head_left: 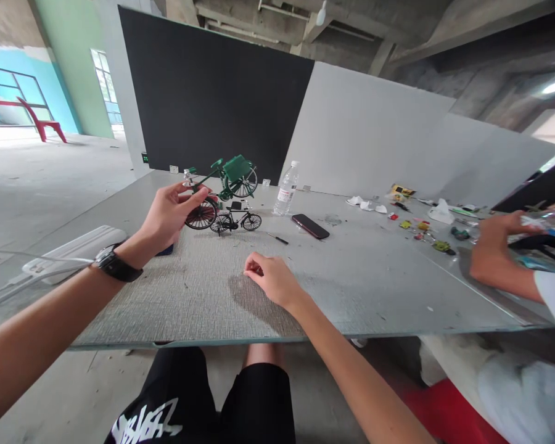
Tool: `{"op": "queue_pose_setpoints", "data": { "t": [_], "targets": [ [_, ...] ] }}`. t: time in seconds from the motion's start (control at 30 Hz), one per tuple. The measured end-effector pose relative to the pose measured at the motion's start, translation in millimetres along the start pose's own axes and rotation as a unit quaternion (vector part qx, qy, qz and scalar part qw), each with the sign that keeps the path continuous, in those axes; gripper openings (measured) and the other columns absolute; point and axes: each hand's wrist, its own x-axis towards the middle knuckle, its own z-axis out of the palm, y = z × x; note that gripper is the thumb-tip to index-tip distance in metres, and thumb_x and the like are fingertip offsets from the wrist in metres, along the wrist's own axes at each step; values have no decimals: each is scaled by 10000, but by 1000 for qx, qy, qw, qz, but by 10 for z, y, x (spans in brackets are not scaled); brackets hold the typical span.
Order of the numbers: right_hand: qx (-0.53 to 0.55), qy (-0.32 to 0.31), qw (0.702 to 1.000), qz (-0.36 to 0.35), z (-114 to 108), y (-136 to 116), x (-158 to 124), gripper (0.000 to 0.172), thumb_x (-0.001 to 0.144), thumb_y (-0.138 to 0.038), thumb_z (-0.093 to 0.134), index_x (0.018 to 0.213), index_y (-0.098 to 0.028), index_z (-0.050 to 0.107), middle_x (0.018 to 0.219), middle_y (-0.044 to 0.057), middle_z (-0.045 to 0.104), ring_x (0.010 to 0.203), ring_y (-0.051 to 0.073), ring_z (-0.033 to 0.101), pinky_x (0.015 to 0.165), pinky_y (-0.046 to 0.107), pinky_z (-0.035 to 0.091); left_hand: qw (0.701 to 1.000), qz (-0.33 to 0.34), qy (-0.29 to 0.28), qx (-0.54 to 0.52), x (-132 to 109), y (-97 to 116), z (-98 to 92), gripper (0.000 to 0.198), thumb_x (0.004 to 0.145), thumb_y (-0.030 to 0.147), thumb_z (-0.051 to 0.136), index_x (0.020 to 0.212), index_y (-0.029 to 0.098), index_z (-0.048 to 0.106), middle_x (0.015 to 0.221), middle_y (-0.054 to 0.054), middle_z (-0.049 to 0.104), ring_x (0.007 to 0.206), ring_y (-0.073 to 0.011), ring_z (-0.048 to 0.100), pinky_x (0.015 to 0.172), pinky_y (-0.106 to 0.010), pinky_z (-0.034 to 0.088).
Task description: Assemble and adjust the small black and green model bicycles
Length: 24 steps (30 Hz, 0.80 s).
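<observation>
My left hand (pixel 178 206) is closed around the front end of a green model bicycle (pixel 237 169), holding it tilted above the table. Its dark front wheel hangs below my fingers, and a green box sits over the rear wheel. Just beyond and below it, a black model bicycle (pixel 235 220) stands upright on the table. My right hand (pixel 272 277) is held low over the patterned mat, thumb and fingertips pressed together. Whatever lies between those fingertips, if anything, is too small to make out. A thin screwdriver (pixel 278 238) lies beyond my right hand.
A water bottle (pixel 286 189) and a phone (pixel 310 226) are at the middle back. To the left lies a white power strip (pixel 76 250) with cables. Small colourful parts (pixel 420 229) are scattered at the right, near a co-worker's arm (pixel 499 253). Upright panels (pixel 217 86) line the back.
</observation>
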Motion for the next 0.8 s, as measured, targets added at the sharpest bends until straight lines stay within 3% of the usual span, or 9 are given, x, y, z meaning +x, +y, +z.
{"op": "queue_pose_setpoints", "data": {
  "t": [0.23,0.37,0.47,0.57,0.67,0.8],
  "targets": [
    [-145,-6,989,-26,63,25,-50,119,971,-113,569,966,-229,595,825,7,659,716,139,585,649,260,375,996,-5,85,32,49,22,-315,198,828,302,785,948,158,721,949,-80,772,713,-167,739,679,-284,635],
    [-152,5,988,-35,41,-14,-36,92,1013,-191,529,1011,-235,610,851,18,675,758,152,608,640,262,383,995,1,91,34,133,-41,-451,239,821,327,790,974,158,717,962,-85,771,726,-175,737,690,-311,635],
    [-139,44,988,-45,-57,-134,127,89,1012,-235,537,1045,-232,620,916,33,694,776,160,614,665,283,418,995,17,90,34,246,-137,-511,248,805,336,799,944,154,702,942,-89,772,745,-184,736,702,-326,633],
    [-132,98,983,-79,-168,-308,545,105,1008,-239,532,1002,-215,634,966,59,704,889,194,617,725,319,454,990,52,120,53,410,-274,-568,228,790,312,800,907,143,702,926,-100,771,714,-171,722,695,-306,619],
    [-159,119,975,-94,-210,-429,1205,103,967,-237,583,900,-209,656,969,82,699,936,230,608,817,390,473,981,79,161,78,574,-410,-652,201,788,302,786,887,147,706,898,-99,771,711,-165,717,662,-270,594],
    [-146,28,988,-50,-135,-369,2135,118,846,-174,697,732,-176,666,846,121,701,889,283,640,845,501,486,974,91,187,87,700,-508,-788,208,797,324,758,885,145,697,887,-108,770,686,-170,717,630,-276,589]
  ]
}}
